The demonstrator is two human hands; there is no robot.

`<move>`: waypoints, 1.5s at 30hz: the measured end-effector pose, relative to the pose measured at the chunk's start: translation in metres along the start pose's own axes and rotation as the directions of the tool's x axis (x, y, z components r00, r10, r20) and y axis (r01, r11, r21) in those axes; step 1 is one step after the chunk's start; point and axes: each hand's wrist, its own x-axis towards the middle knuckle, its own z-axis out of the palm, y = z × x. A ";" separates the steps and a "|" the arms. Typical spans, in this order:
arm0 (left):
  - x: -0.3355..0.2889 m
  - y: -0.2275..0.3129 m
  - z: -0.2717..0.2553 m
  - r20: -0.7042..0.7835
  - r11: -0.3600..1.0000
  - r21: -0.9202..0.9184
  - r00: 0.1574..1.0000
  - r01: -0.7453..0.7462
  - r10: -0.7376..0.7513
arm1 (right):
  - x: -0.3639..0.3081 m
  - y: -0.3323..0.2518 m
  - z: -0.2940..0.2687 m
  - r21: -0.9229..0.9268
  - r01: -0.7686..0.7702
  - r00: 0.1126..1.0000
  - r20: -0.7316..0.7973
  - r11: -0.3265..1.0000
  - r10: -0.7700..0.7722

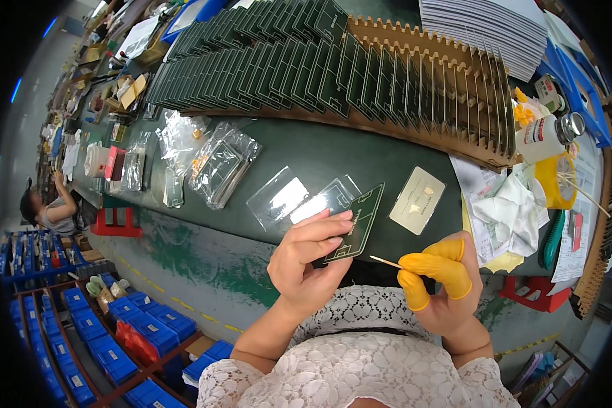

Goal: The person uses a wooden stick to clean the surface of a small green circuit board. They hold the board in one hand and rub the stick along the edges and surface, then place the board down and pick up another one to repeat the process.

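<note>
My left hand (307,262) grips a dark green card (364,221) with thin pale outlines, tilted up over the table's near edge. Yellow finger cots cover fingertips of my right hand (442,275), which pinches a thin pale stick (383,260). The stick's tip points at the card's lower right corner, seemingly just apart from it. Beyond the left hand lie clear plastic sleeves (277,197). A cream-coloured card (418,201) rests flat on the table, to the right of the green one.
Many green cards (279,75) stand in slotted cardboard racks (428,34) across the back. Bagged cards (224,163) lie left. At right are a bottle (547,136), a crumpled white cloth (510,207) and a yellow cup (555,178). Blue bins (112,357) fill the lower left; a person (58,207) sits far left.
</note>
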 end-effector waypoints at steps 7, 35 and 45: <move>0.000 -0.002 0.001 -0.001 1.000 0.004 1.000 -0.023 0.023 | 0.001 0.001 0.002 0.020 0.017 1.000 0.021 1.000 -0.017; -0.002 -0.003 0.001 -0.009 0.999 0.032 0.999 -0.042 0.042 | -0.002 -0.002 0.005 0.025 0.006 0.999 0.043 1.000 -0.007; -0.001 -0.003 0.001 -0.016 0.999 0.028 0.999 -0.028 0.028 | -0.003 -0.002 0.005 0.004 0.008 1.000 0.028 1.000 -0.008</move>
